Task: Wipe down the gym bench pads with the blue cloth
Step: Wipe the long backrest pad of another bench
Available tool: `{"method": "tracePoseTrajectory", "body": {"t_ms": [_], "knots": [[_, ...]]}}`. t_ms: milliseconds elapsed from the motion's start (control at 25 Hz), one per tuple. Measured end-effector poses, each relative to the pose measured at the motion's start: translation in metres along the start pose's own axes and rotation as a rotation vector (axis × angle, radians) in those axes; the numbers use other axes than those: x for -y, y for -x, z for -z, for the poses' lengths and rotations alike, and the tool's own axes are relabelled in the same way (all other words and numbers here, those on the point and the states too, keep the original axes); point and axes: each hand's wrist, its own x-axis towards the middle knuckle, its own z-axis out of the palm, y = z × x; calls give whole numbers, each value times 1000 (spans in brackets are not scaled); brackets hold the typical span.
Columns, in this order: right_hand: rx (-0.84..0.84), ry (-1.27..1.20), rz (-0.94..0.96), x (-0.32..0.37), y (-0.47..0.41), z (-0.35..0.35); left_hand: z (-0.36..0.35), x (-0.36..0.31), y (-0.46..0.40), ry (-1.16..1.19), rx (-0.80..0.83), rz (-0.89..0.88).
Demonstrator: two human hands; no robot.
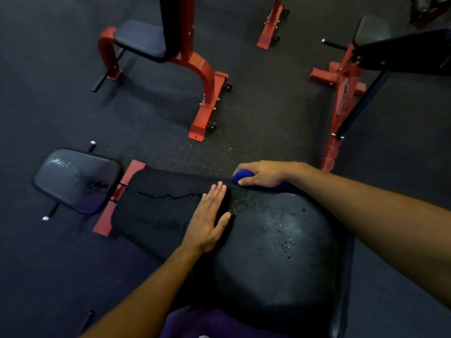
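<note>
the right hand [266, 174] grips the cloth [240, 176] at the pad's [280, 240] far edge, its unwiped length running left past the flat, empty left hand [207, 223].

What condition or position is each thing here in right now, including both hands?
Blue cloth: bunched, gripped, pressed on the pad's far edge.
Right hand: curled round the cloth.
Left hand: flat, fingers straight, resting on the pad.
Long bench pad: cracked, surface flaking, speckled with bits.
Small seat pad: worn and scuffed, untouched.
Red benches: standing on the floor, unused.
</note>
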Motion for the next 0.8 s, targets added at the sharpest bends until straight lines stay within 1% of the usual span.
{"method": "tracePoseTrajectory", "body": {"t_ms": [40, 80, 120, 160, 200, 240, 280, 360, 440, 640, 800], "knots": [[-13, -29, 12, -2, 3, 5, 2, 9, 1, 13, -74, 126], [-51, -56, 14, -6, 4, 13, 5, 23, 0, 5, -153, 296], [-106, -97, 11, -10, 7, 21, 10, 39, -3, -21, -194, 495], [-147, -146, 1, -12, 6, 23, 15, 54, -7, -39, -194, 688], [-153, -175, -7, -10, 2, 22, 20, 67, -13, -40, -168, 837], [-128, -171, -5, -7, -5, 14, 24, 76, -17, -27, -132, 938], [-81, -141, -4, -4, -19, 2, 24, 87, -18, -14, -117, 988], [-17, -93, 0, -1, -45, -13, 20, 96, -25, -33, -114, 987], [12, -82, 7, 3, -68, -17, 17, 96, -27, -54, -132, 978], [20, 7, 73, 33, -152, -29, 15, 102, -30, -94, -155, 974], [43, -44, 56, 55, -213, -38, 13, 107, -30, -114, -136, 982]]}}
